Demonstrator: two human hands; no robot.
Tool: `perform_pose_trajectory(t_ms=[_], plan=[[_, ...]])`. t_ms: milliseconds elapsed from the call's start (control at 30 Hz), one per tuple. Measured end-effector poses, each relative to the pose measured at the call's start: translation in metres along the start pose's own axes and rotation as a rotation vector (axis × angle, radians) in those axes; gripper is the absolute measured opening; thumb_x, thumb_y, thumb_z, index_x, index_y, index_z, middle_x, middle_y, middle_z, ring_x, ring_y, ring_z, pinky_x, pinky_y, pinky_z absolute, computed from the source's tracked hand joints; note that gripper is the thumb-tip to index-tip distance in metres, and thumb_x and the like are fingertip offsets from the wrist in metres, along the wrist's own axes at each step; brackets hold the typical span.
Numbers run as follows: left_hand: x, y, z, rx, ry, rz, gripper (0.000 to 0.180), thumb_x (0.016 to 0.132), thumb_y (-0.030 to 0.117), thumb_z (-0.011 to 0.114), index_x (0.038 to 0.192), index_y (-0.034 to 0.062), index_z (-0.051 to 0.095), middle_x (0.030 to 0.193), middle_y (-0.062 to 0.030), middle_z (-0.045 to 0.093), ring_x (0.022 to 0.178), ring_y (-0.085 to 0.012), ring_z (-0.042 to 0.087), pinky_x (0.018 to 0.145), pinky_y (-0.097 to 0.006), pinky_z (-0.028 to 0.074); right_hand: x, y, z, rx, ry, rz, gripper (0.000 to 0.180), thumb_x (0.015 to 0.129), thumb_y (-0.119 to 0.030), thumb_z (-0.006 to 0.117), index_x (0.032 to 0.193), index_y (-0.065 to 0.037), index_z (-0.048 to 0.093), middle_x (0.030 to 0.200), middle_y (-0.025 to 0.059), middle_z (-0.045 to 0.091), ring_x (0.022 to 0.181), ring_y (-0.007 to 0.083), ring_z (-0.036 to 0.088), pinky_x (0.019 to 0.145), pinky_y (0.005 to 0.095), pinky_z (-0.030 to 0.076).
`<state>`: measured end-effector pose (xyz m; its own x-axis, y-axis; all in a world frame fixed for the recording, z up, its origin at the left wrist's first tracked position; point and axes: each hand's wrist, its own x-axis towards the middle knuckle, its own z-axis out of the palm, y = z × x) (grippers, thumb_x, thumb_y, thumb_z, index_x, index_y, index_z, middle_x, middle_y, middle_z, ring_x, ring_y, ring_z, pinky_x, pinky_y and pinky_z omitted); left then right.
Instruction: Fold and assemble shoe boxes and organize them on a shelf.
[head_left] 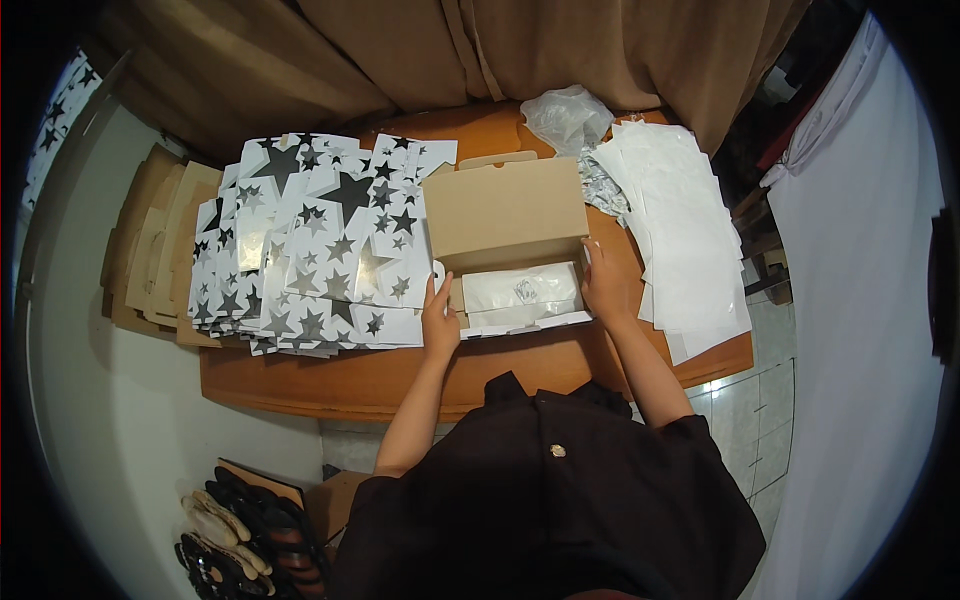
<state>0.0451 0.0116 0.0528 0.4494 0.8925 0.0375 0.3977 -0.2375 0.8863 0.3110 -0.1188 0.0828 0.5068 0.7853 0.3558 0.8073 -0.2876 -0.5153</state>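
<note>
A cardboard box (508, 212) stands on the table in front of me, its brown lid raised at the back. Inside lies a white wrapped packet (497, 289) with a small dark drawing on it. My left hand (440, 316) grips the box's left end, the fingers pointing up along its side. At the opposite end, my right hand (606, 285) is closed on the right side wall near the lid's hinge. Parts of the fingers on both hands are hidden by the box.
Flat star-printed white cardboard sheets (300, 250) are piled on the left of the wooden table (330, 385), beside plain brown cardboard (150, 235). White paper sheets (680, 220) fan out at the right. A clear plastic bag (568, 118) sits behind. Shoes (225, 535) stand at lower left.
</note>
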Motion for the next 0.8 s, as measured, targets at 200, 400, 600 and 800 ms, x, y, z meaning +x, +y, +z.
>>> perform_pose_trajectory(t_ms=[200, 400, 600, 800], plan=[[-0.001, 0.004, -0.002, 0.125, 0.247, 0.274, 0.034, 0.085, 0.009, 0.052, 0.118, 0.0061, 0.060, 0.131, -0.0226, 0.045, 0.121, -0.0353, 0.045, 0.101, -0.039, 0.034, 0.009, -0.002, -0.002, -0.074, -0.071, 0.040, 0.038, 0.079, -0.007, 0.055, 0.117, -0.006, 0.050, 0.102, 0.0176, 0.057, 0.095, 0.0339, 0.056, 0.076, 0.0430, 0.047], [-0.047, 0.006, -0.014, 0.265, 0.127, 0.407, 0.026, 0.083, 0.028, 0.060, 0.100, 0.0085, 0.063, 0.108, -0.0105, 0.061, 0.117, -0.0269, 0.048, 0.099, -0.044, 0.028, 0.048, 0.002, -0.003, 0.183, 0.041, 0.109, 0.054, 0.080, -0.025, 0.058, 0.126, 0.001, 0.045, 0.122, 0.0271, 0.049, 0.114, 0.0402, 0.046, 0.096, 0.0430, 0.037], [-0.051, 0.004, -0.008, 0.479, -0.033, 0.467, 0.030, 0.081, 0.033, 0.063, 0.101, 0.0113, 0.063, 0.104, -0.0039, 0.063, 0.115, -0.0233, 0.049, 0.099, -0.050, 0.025, 0.107, 0.019, 0.041, 0.671, 0.044, 0.320, 0.084, 0.080, -0.033, 0.063, 0.141, 0.002, 0.017, 0.136, 0.0265, 0.035, 0.127, 0.0344, 0.034, 0.104, 0.0385, 0.029], [-0.051, -0.008, -0.007, 0.523, -0.019, 0.476, 0.031, 0.080, 0.033, 0.064, 0.104, 0.0138, 0.063, 0.111, -0.0043, 0.058, 0.116, -0.0230, 0.046, 0.100, -0.049, 0.022, 0.103, -0.029, -0.003, 0.921, 0.061, 0.388, 0.086, 0.079, -0.040, 0.067, 0.141, -0.003, 0.019, 0.116, 0.0201, 0.047, 0.107, 0.0266, 0.050, 0.092, 0.0348, 0.039]])
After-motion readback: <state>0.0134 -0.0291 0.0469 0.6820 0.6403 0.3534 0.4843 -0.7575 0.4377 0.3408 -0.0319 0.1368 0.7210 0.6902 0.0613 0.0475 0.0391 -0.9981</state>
